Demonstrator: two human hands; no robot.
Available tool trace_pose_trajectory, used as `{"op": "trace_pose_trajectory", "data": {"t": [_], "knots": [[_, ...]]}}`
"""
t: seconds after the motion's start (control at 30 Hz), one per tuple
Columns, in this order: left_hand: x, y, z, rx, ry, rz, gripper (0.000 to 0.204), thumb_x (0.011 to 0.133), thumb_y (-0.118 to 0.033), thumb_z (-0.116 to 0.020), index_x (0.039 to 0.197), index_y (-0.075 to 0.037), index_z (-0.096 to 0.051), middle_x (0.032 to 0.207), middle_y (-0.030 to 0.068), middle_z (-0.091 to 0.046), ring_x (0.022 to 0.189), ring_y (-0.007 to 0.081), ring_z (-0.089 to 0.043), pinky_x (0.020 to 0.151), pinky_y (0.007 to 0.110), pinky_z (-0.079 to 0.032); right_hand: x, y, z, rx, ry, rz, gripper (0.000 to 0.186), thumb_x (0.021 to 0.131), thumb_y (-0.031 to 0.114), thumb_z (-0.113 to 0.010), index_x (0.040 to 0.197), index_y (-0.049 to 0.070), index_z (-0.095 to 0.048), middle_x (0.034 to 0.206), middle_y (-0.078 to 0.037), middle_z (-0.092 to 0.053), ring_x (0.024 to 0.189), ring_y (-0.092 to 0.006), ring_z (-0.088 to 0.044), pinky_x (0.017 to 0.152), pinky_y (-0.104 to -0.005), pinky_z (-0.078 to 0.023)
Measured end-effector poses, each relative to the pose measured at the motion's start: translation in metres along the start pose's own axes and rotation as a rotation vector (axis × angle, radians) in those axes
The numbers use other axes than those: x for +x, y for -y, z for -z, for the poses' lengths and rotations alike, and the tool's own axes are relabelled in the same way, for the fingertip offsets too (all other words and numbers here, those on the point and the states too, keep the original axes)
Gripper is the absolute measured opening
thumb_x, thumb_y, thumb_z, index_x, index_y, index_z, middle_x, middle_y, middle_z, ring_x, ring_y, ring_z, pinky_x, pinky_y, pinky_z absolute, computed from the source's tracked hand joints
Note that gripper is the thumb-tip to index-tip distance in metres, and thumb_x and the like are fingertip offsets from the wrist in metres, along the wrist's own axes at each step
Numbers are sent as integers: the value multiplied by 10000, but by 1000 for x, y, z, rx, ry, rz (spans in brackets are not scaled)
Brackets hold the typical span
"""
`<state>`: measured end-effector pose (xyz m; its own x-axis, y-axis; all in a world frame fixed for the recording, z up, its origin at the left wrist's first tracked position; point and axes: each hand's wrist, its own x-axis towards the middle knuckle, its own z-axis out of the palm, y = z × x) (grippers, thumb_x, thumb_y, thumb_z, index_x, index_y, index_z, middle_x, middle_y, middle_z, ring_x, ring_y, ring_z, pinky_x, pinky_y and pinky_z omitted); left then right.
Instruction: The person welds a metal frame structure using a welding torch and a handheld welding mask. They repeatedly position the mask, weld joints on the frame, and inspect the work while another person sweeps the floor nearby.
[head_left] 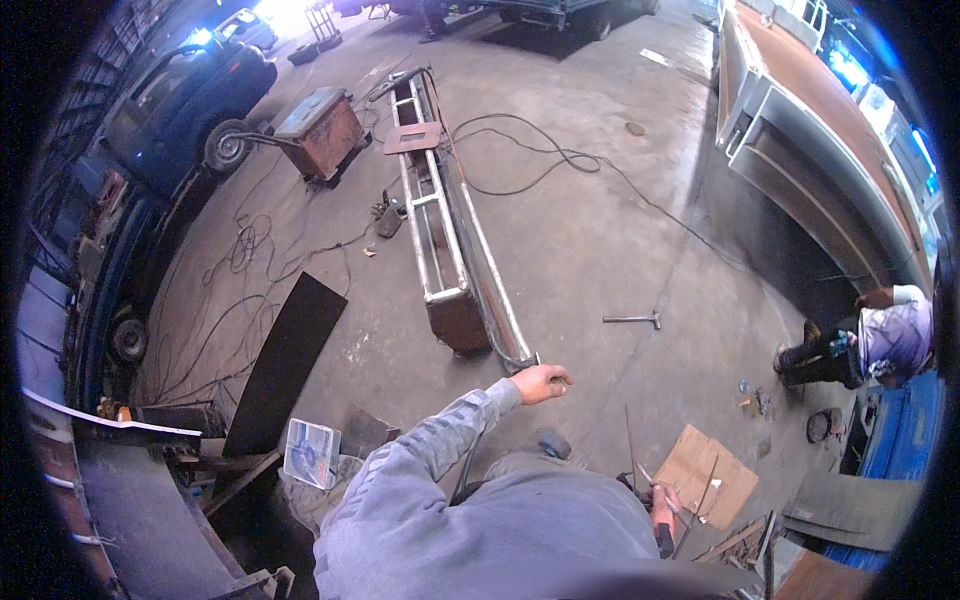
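Note:
My left hand [543, 384], out of a grey sleeve, is beside the near end of a long metal frame [448, 248]. Its fingers are bent together, and what they hold, if anything, is hidden. The frame has pale bars over a dark, box-shaped body and lies on the floor. Low in the picture, partly hidden by my body, my right hand [664, 505] is closed around a thin rod-like piece. Next to it lies a flattened piece of cardboard [712, 462], crossed by a thin rod [708, 485].
A reddish plate [413, 138] lies across the frame. Cables [545, 128] trail over the concrete floor. A T-shaped metal bar [634, 319] lies to the right. A rusty box [322, 135], dark sheet [287, 360] and clear case [312, 453] are leftward. Another person [865, 338] is at right.

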<state>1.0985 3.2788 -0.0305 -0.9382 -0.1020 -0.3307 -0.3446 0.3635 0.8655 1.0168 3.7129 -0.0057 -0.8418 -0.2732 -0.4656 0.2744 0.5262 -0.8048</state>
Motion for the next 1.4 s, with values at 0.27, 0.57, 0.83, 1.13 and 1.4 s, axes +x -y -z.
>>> {"op": "trace_pose_trajectory", "data": {"t": [0.27,0.57,0.83,1.13,1.4], "knots": [[54,-10,26,-176,-94,27,367,945,-224,-587,1264,-43,-605,1124,129,-693,1062,230,-647,952,368,-493,128,59,8,30,154,40,304,974,278,-554,1084,12,-652,820,-101,-678,701,-177,-646,636,-325,-541],[141,-49,77,-186,-274,140,362,916,-241,-604,1224,-50,-627,1173,155,-674,1125,287,-627,985,389,-480,330,172,22,43,297,207,302,974,263,-563,1043,-15,-659,779,-104,-677,661,-163,-623,628,-314,-519],[186,-94,121,-204,-433,224,336,952,-205,-592,1230,-15,-598,1149,127,-674,1132,225,-621,996,359,-471,450,285,23,-36,382,273,348,988,312,-531,970,-15,-646,682,-96,-650,599,-151,-591,573,-304,-475],[289,-98,204,-204,-460,108,305,946,-176,-583,1213,-30,-606,1133,136,-683,1106,234,-640,974,358,-487,528,359,-46,-22,574,311,287,988,240,-557,1039,-22,-662,748,-99,-672,665,-150,-620,620,-303,-501],[406,-84,341,-115,-468,39,320,930,-194,-597,1214,-48,-609,1128,157,-695,1089,298,-658,949,397,-506,612,484,-124,-35,579,306,298,992,246,-559,1032,-35,-650,755,-105,-665,682,-163,-620,637,-301,-500]]}}
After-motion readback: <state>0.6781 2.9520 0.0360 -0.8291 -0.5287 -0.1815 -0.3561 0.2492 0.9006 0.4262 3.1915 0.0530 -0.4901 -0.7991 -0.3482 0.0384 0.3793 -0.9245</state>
